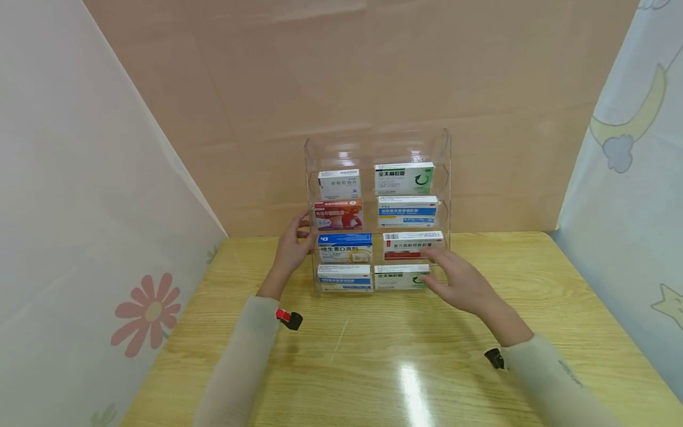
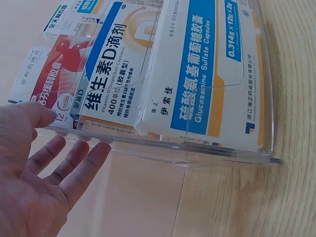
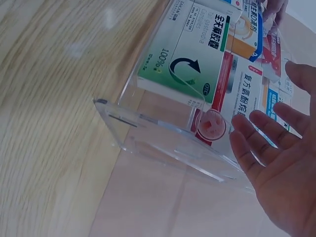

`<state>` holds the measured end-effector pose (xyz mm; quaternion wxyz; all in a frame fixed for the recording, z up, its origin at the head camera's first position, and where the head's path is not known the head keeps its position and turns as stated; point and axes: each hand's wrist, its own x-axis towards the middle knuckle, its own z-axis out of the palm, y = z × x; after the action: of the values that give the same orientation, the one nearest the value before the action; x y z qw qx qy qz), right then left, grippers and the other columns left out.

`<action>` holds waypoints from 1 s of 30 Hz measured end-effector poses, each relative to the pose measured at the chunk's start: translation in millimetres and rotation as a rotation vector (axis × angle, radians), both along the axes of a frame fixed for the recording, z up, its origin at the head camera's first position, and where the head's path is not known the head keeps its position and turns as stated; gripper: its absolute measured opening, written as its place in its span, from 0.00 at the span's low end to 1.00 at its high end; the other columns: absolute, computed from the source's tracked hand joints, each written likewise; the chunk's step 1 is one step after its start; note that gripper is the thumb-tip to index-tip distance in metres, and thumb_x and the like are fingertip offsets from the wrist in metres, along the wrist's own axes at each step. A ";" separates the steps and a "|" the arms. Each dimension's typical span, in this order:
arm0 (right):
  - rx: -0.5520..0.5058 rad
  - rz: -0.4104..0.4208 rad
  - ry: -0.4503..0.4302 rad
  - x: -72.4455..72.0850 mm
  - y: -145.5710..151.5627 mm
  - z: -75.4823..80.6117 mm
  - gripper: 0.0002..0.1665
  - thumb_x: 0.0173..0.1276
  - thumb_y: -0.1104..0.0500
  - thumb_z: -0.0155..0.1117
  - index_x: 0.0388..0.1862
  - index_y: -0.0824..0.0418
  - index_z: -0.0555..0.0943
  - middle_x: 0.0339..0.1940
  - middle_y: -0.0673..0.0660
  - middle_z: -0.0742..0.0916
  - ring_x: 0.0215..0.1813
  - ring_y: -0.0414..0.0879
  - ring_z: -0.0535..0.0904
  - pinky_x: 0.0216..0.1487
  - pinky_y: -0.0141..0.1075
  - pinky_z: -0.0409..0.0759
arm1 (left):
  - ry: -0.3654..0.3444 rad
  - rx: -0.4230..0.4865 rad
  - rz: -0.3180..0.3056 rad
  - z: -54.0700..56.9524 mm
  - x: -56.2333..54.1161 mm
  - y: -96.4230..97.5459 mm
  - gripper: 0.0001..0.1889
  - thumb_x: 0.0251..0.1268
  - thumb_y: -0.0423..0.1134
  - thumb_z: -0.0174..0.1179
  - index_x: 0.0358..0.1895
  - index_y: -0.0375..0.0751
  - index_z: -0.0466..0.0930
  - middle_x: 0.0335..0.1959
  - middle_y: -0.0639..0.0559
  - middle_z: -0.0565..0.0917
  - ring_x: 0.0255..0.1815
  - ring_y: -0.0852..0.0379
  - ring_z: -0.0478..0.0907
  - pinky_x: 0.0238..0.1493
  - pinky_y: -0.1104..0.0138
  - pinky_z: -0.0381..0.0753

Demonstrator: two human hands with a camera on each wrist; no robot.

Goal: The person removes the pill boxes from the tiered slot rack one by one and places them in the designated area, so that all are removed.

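A clear acrylic rack (image 1: 376,142) stands upright with medicine boxes in two columns. At its left side is my left hand (image 1: 294,244), fingers extended to the side wall and thumb near the front of a red box (image 1: 338,214). Below that sit a vitamin D box (image 2: 118,64) and a blue-and-white glucosamine box (image 2: 202,69). My right hand (image 1: 460,280) is spread at the rack's lower right, holding nothing. Its fingers lie close to the rack's side, by a red-and-white box (image 3: 242,94) and a green-and-white box (image 3: 187,49); contact there is unclear.
Higher in the rack are a white box (image 1: 339,185), another green-and-white box (image 1: 404,178) and another blue-and-white box (image 1: 408,212). The rack stands on a wood-grain table (image 1: 373,356). Behind it hangs a tan backdrop (image 1: 341,71), with patterned cloth walls (image 1: 96,178) on both sides.
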<state>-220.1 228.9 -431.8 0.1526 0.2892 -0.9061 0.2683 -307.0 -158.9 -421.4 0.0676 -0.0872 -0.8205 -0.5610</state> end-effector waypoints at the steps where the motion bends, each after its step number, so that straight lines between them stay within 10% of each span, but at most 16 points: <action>1: 0.001 0.000 -0.023 -0.6 -1.7 0.0 0.34 0.68 0.57 0.70 0.70 0.65 0.73 0.66 0.63 0.80 0.67 0.63 0.75 0.63 0.63 0.75 | -0.004 -0.001 0.002 0.3 -0.2 -0.2 0.32 0.74 0.39 0.59 0.77 0.59 0.61 0.65 0.44 0.75 0.56 0.44 0.77 0.40 0.59 0.90; 14: 0.063 0.005 -0.156 -11.3 -12.4 -8.6 0.32 0.70 0.54 0.68 0.70 0.61 0.74 0.66 0.62 0.80 0.67 0.61 0.73 0.67 0.59 0.73 | -0.018 -0.018 -0.004 2.5 -2.6 0.5 0.34 0.74 0.34 0.59 0.79 0.53 0.59 0.64 0.42 0.74 0.55 0.43 0.78 0.41 0.57 0.90; 30: 0.103 -0.006 -0.046 -16.3 -24.3 -14.6 0.20 0.65 0.62 0.72 0.55 0.65 0.82 0.54 0.60 0.81 0.58 0.57 0.74 0.60 0.54 0.78 | -0.033 -0.004 -0.008 1.3 -5.0 -0.2 0.35 0.72 0.33 0.59 0.78 0.57 0.60 0.61 0.42 0.75 0.50 0.45 0.78 0.40 0.56 0.90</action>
<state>-236.4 204.5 -446.4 0.1175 0.2878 -0.9228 0.2276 -312.1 -159.1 -420.1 0.0514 -0.0813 -0.8222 -0.5609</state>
